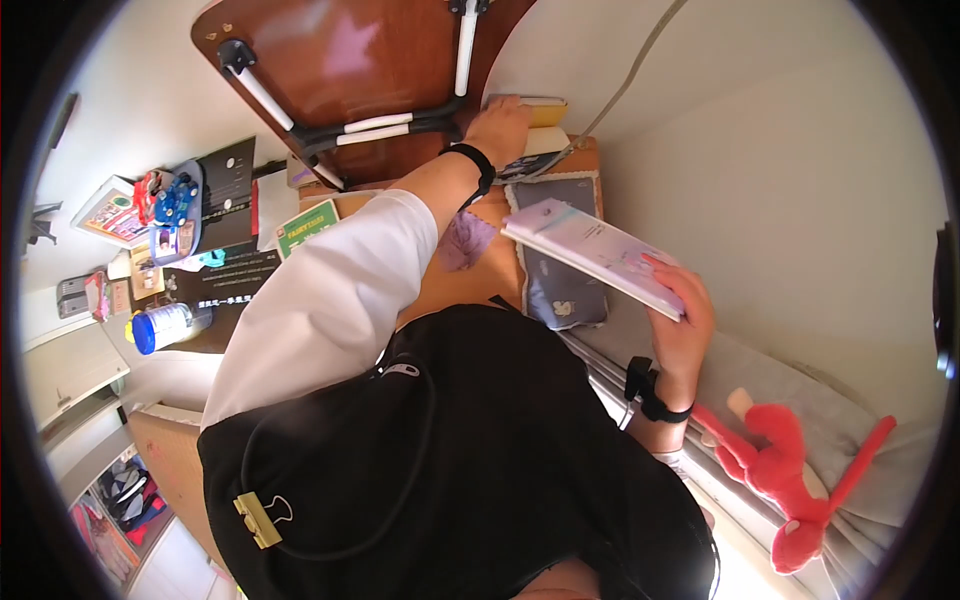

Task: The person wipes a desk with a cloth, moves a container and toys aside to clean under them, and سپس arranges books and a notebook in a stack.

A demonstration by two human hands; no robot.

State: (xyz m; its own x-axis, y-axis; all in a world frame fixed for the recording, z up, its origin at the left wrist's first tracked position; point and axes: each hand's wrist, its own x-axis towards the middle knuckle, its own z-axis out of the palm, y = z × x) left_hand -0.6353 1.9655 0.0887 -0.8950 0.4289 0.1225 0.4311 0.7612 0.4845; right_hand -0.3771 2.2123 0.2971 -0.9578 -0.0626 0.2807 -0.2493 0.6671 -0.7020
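Note:
My right hand [684,304], a black band on its wrist, grips the lower end of a thin pale purple and white book [592,244]. This book is tilted above a grey-blue cushion [562,292] with a ruffled edge. Farther up, my left hand [504,129] reaches to a yellow-covered book [550,114] and touches its left end; its fingers are partly hidden, so its grip is unclear. Other books or papers lie just below the yellow one. A purple patterned item [469,240] lies on the orange-brown wooden surface [480,289] near my left forearm.
A folding table [300,60] with white and black legs stands at the top, beside my left hand. A grey cable [634,75] hangs near the books. Leftward are a green book [307,229], a tray of toy cars [196,176] and a blue-lidded jar [161,328]. A red plush toy [780,461] lies right.

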